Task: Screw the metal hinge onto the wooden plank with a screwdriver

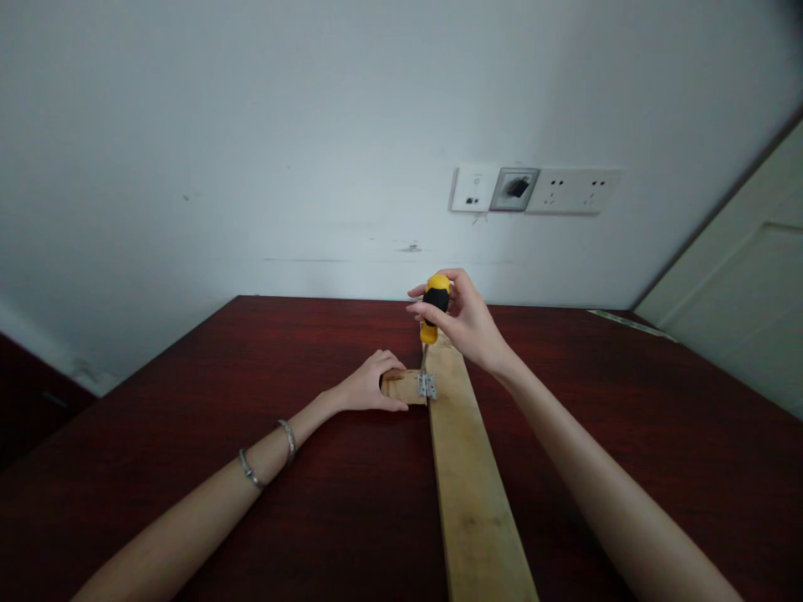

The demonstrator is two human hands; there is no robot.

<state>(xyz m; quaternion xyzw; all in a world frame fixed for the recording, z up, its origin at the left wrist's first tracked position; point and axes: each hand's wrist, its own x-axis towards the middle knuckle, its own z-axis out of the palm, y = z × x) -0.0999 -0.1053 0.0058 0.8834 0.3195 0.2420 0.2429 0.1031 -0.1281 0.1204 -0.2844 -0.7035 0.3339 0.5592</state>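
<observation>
My left hand (375, 383) grips a short wooden block (405, 387), thumb on the near side and fingers on the far side. The block's right end meets the left edge of a long wooden board (472, 468). A small metal hinge (427, 385) lies across the joint between the two pieces. In my right hand (467, 322) is a screwdriver (437, 294) with a yellow and black handle, held nearly upright between thumb and fingers. Its shaft points down at the hinge; whether a screw sits under the tip is too small to tell.
The dark red wooden table (301, 334) ends at a white wall (314, 150). Wall sockets (574, 191), one holding a black plug (518, 187), are above its back edge. A thin flat strip (632, 324) lies at the back right, near a pale door (740, 259).
</observation>
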